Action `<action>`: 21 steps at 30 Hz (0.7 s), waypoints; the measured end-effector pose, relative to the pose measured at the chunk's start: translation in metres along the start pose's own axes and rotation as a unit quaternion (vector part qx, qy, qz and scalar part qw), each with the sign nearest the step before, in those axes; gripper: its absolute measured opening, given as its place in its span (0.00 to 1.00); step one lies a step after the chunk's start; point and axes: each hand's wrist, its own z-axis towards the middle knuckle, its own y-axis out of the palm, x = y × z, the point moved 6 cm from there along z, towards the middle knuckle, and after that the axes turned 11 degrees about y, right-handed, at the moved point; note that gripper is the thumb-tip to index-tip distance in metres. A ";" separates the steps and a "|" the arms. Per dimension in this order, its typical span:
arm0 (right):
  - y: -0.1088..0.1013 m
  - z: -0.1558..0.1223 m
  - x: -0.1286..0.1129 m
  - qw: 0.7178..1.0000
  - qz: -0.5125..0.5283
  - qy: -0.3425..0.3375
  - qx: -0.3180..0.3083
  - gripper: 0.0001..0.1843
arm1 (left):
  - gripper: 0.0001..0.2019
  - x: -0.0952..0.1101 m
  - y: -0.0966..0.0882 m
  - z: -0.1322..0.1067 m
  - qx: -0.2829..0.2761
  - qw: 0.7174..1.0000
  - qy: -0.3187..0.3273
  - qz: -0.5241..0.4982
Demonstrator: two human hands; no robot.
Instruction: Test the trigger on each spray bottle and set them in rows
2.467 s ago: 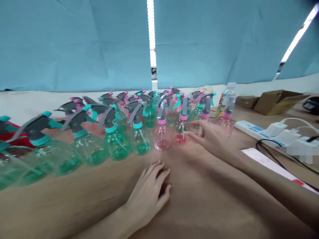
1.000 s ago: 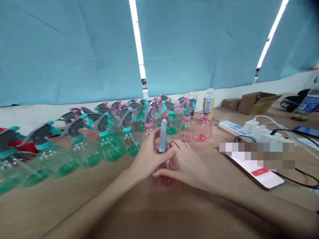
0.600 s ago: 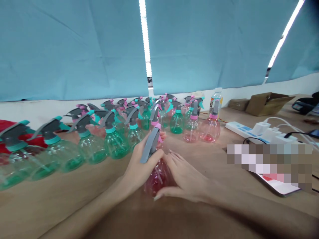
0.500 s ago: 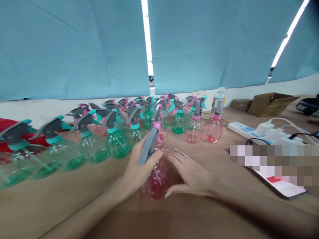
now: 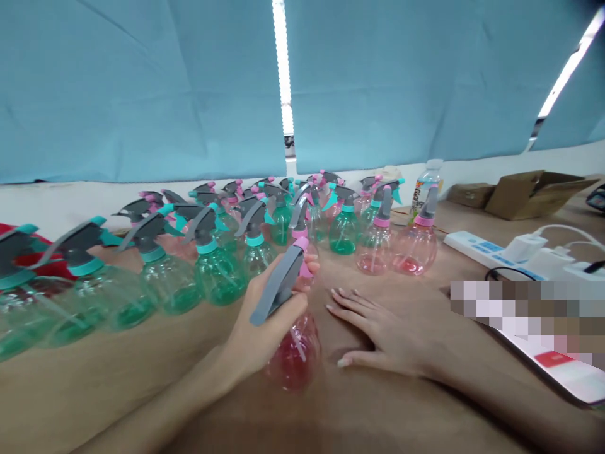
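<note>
At the lower centre of the frame, the left hand has its grip closed around the neck of a pink trigger spray bottle, which stands on the worktop with its grey sprayer head slanting toward the lower left. To its right, apart from the bottle, the right hand lies palm down, fingers spread, its grip wide. Green spray bottles with turquoise collars line the left of the frame; two pink spray bottles stand right of centre. Behind them, a drink bottle carries a label with slanted orange lettering, too blurred to read. At the right edge lie a white power strip with plugged-in chargers and a smartphone; its screen is partly pixelated, and the writing on its red button is illegible.
</note>
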 end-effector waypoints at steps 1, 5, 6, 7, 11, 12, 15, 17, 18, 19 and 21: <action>0.000 0.000 0.000 1.000 -0.001 0.001 -0.003 0.46 | 0.18 0.001 0.000 0.000 -0.002 1.000 0.000 -0.006; 0.002 0.000 0.002 1.000 -0.007 0.001 -0.014 0.47 | 0.19 0.006 0.000 0.000 0.006 1.000 -0.003 -0.024; 0.002 -0.001 0.002 1.000 -0.004 0.000 -0.012 0.47 | 0.19 0.006 0.000 0.000 0.009 1.000 -0.006 -0.027; 0.002 -0.001 0.002 1.000 -0.002 0.000 -0.011 0.46 | 0.19 0.006 0.001 0.000 0.010 0.999 -0.011 -0.029; 0.004 0.000 0.004 1.000 0.003 0.008 -0.015 0.47 | 0.20 0.004 0.001 0.000 0.008 0.999 -0.028 -0.032; 0.005 0.000 0.005 1.000 0.002 0.009 -0.019 0.47 | 0.21 0.004 0.001 0.000 0.007 0.999 -0.030 -0.030; 0.007 -0.001 0.008 1.000 0.004 0.003 -0.023 0.47 | 0.22 0.003 0.000 -0.001 0.008 0.999 -0.028 -0.021; 0.007 -0.003 0.008 1.000 0.005 -0.002 -0.020 0.46 | 0.22 0.003 0.000 -0.001 0.010 0.999 -0.028 -0.020; 0.006 -0.003 0.009 1.000 0.004 -0.003 -0.021 0.46 | 0.21 0.002 0.000 -0.002 0.010 0.999 -0.031 -0.022; 0.006 -0.003 0.009 1.000 0.000 -0.002 -0.024 0.46 | 0.21 0.002 0.000 -0.002 0.012 0.999 -0.032 -0.026; 0.007 -0.004 0.008 0.999 -0.008 0.003 -0.033 0.46 | 0.21 0.002 0.001 -0.003 0.012 0.999 -0.034 -0.036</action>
